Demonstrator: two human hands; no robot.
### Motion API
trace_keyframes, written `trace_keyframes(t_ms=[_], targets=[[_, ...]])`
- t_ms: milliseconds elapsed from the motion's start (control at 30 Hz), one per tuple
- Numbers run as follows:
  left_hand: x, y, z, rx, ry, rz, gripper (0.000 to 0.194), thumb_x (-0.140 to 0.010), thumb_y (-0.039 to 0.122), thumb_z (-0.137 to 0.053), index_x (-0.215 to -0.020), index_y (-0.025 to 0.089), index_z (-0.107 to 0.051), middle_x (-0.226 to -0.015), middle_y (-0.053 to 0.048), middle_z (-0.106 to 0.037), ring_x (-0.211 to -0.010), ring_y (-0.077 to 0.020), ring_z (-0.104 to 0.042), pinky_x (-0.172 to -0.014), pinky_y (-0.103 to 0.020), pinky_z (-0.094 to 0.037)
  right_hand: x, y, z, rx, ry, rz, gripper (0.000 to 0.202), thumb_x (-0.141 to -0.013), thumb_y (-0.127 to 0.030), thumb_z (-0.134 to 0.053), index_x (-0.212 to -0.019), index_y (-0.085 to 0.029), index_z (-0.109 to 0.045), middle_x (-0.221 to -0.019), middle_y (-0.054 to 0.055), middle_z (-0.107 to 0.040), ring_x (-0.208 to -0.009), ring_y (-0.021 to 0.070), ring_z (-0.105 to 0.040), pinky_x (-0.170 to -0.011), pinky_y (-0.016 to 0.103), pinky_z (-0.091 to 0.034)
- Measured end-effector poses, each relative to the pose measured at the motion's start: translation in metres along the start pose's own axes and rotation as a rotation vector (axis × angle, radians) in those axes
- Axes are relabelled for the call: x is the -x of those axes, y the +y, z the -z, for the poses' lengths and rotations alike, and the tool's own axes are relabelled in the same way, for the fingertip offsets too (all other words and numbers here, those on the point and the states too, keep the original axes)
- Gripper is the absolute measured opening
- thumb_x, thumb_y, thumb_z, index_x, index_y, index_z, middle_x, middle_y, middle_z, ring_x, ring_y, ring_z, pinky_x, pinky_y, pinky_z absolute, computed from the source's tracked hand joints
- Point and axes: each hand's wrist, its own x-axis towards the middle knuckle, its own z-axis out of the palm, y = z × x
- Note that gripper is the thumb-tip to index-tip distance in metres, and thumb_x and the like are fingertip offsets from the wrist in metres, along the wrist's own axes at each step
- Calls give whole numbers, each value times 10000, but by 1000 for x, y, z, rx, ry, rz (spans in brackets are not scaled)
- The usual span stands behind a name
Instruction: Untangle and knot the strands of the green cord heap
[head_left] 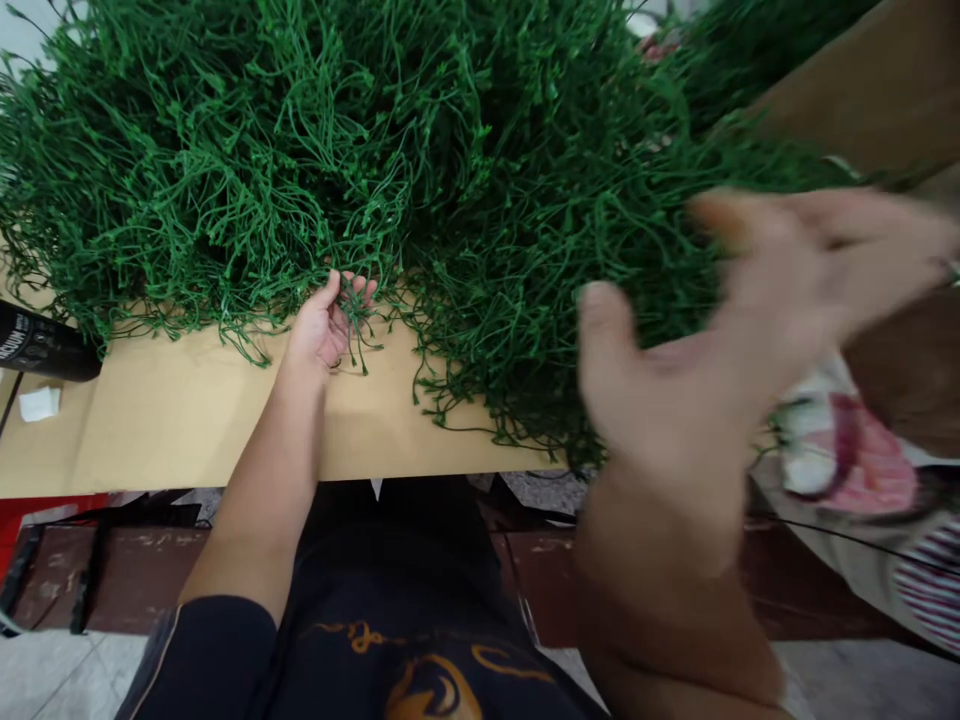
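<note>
in the head view, the landmark is the tan cardboard sheet (187, 420), and a heap of green plastic-looking stems (247, 170) covers its far side, spilling nearest to its near edge right of the middle. at the sheet's left end a dark cylinder (52, 345) carries white lettering, cut by the frame, of which only the ending "uum" reads at all clearly; a small white scrap (40, 403) lies just below it. nearer than the sheet's front edge, the wearer's dark shirt (330, 670) bears orange script and a round orange emblem, the words too folded to make out. the green sprig (358, 310) lies above the sheet's middle, at the heap's near border, across the fingers of the left hand (330, 320); its long axis runs roughly front to back, with thin tips trailing toward the sheet's near edge. that hand is palm up, thumb and fingers half curled, and one cannot tell whether they pinch the sprig or merely support it. over the sheet's right end, the right hand (712, 350) is blurred by motion, thumb and fingers spread apart, in front of the heap. beyond that end shows pink-and-white cloth (874, 460).
</note>
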Motion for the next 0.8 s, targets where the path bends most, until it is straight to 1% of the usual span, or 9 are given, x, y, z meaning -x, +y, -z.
trace_keyframes(t_ms=[33, 67, 100, 200, 300, 433, 600, 733, 800], targets=[[0, 0, -1, -12, -2, 0, 209, -870, 275, -497, -718, 159, -582, -650, -9, -653, -783, -131, -677, -738, -253, -537, 6, -9, -14, 51, -48, 89, 300, -823, -363, -517, -1083, -233, -593, -1071, 110, -548, -1115, 297, -451, -946, 513, -314], [0, -1, -1, -24, -3, -5, 205, -866, 280, -504, -723, 160, -586, -664, -13, -658, -806, -134, -677, -743, -251, -535, 11, -18, -31, 47, -173, 159, 219, -833, -339, -502, -961, -207, -621, -933, 102, -578, -972, 260, -523, -871, 470, -388], [0, -2, -2, -33, -4, -16, 199, -864, 282, -510, -727, 160, -588, -675, -14, -661, -827, -134, -675, -752, -246, -532, 17, -25, -50, -9, -301, 152, 220, -837, -361, -497, -920, -197, -618, -893, 99, -579, -895, 239, -539, -804, 432, -429], [2, -4, -3, -52, -15, -58, 174, -858, 262, -522, -735, 158, -589, -684, -5, -657, -861, -124, -670, -786, -235, -522, 24, -34, -102, -24, -517, 23, 308, -822, -440, -511, -883, -151, -597, -841, 105, -577, -742, 206, -530, -670, 367, -431], [1, -6, -4, -79, -58, -57, 149, -853, 220, -524, -739, 148, -585, -684, 0, -649, -892, -127, -665, -848, -260, -512, 21, -31, -128, 45, -589, -70, 287, -815, -424, -528, -828, -141, -574, -796, 95, -573, -689, 190, -503, -630, 326, -379], [-2, -8, -6, -79, -99, -58, 140, -859, 157, -498, -743, 134, -575, -658, 9, -629, -888, -121, -665, -915, -290, -484, 18, -25, -124, 36, -617, -87, 150, -838, -245, -467, -709, -170, -489, -742, 54, -541, -658, 156, -456, -620, 293, -314], [-3, -11, -8, -64, -14, -79, 160, -862, 119, -478, -711, 139, -528, -573, 35, -573, -793, -99, -672, -895, -267, -482, 20, -20, -113, -147, -641, -84, 205, -802, -170, -450, -630, -195, -342, -659, 8, -441, -673, 140, -408, -641, 276, -293], [-5, -11, -12, -50, 53, -74, 195, -874, 115, -451, -688, 146, -497, -525, 55, -525, -665, -73, -651, -759, -213, -496, 31, -29, -102, -244, -697, -144, 211, -806, -162, -417, -626, -200, -315, -633, -2, -398, -636, 130, -378, -615, 274, -285], [-8, -8, -13, 17, 142, -94, 223, -895, 138, -423, -677, 157, -466, -496, 73, -488, -536, -40, -593, -653, -175, -478, 42, -39, -91, -341, -820, -53, 224, -814, -158, -413, -618, -199, -314, -633, 2, -417, -638, 127, -387, -617, 273, -306]])
